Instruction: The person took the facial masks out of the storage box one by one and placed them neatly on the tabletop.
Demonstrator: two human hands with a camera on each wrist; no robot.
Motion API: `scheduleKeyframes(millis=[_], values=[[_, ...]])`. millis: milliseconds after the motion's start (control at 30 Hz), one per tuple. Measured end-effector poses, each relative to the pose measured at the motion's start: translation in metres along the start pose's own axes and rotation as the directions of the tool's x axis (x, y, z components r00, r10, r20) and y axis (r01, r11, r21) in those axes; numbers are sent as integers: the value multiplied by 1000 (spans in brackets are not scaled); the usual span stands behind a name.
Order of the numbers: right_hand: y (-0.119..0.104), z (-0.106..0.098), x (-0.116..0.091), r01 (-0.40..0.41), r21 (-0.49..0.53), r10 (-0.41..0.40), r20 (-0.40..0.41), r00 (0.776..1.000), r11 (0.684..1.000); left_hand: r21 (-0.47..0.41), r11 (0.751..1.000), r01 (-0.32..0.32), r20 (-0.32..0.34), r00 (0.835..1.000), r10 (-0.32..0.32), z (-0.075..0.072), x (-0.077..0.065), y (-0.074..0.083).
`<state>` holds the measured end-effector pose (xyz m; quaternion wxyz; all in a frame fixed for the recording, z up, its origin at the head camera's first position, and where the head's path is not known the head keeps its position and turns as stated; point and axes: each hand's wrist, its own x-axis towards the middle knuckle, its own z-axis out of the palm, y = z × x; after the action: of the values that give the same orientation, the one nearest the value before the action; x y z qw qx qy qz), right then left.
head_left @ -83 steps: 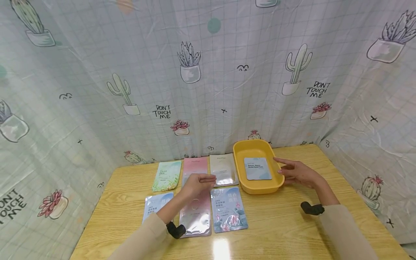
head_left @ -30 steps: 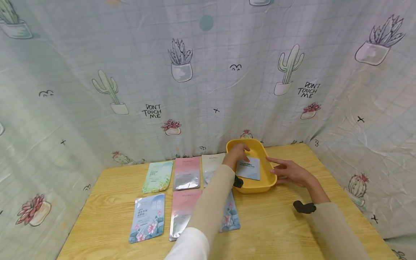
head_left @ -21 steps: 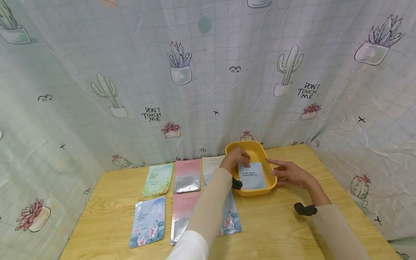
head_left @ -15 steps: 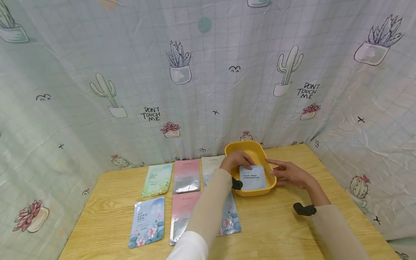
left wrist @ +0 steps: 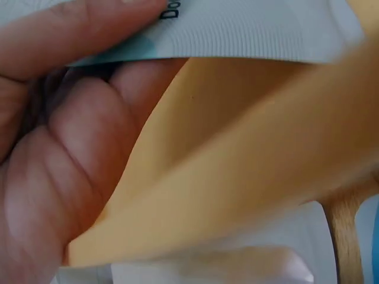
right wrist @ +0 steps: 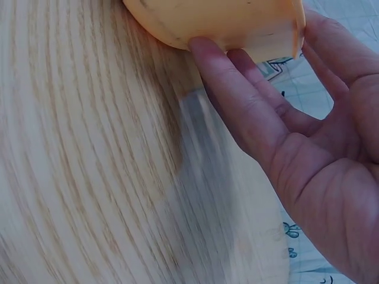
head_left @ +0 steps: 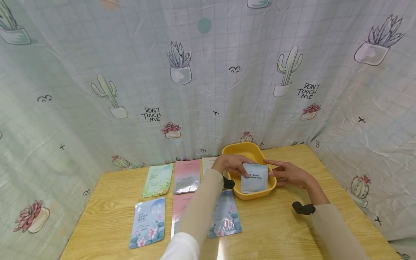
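My left hand (head_left: 232,164) reaches over the left rim of a yellow plastic basin (head_left: 230,147) and pinches a pale blue-grey eyelid paste packet (head_left: 256,184) along its left side, thumb on the printed face. In the left wrist view the packet (left wrist: 249,29) is raised off the basin floor, with the thumb above and the curled fingers below. My right hand (head_left: 292,174) touches the basin's right side with nearly straight fingers. The right wrist view shows those fingers (right wrist: 237,89) against the basin's outer wall (right wrist: 237,23).
Left of the basin, foil packets lie in two rows: green (head_left: 157,180), pink (head_left: 186,177), cream (head_left: 208,162), a second pink (head_left: 178,209), and two blue flowered ones (head_left: 147,222) (head_left: 225,216). My left sleeve covers some of them. A patterned curtain (head_left: 208,90) hangs behind the wooden table (head_left: 276,231).
My left hand has moved from over the table into the basin and taken hold of the eyelid paste packet, which now sits higher and tilted. My right hand stays at the basin's side.
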<state>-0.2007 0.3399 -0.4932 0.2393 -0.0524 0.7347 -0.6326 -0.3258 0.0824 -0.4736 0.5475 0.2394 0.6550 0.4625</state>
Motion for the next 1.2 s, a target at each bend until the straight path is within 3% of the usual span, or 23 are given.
scheduleKeyframes(millis=[133, 267, 400, 533, 733, 933, 1200], values=[[2, 0, -2, 18, -15, -17, 11, 1000, 1000, -14, 999, -31, -14, 999, 31, -1, 0, -2], [6, 2, -3, 17, -22, -17, -10, 1000, 1000, 15, 991, -133, -53, 990, 134, -3, 2, -5], [11, 2, -6, 15, -7, -15, -35, 999, 1000, 123, 965, -230, -118, 962, 245, -3, 5, -9], [12, 3, -7, 21, 28, -20, -44, 999, 999, 188, 940, -285, -189, 929, 319, -2, 6, -10], [12, 5, -8, 14, 64, -10, -73, 997, 998, 168, 932, -322, -246, 902, 356, -2, 4, -9], [13, 6, -12, 19, 44, -13, -114, 993, 999, 170, 908, -383, -280, 865, 417, -5, 7, -8], [15, 7, -12, 24, 29, -20, -112, 994, 999, 92, 916, -390, -304, 865, 399, -5, 10, -9]])
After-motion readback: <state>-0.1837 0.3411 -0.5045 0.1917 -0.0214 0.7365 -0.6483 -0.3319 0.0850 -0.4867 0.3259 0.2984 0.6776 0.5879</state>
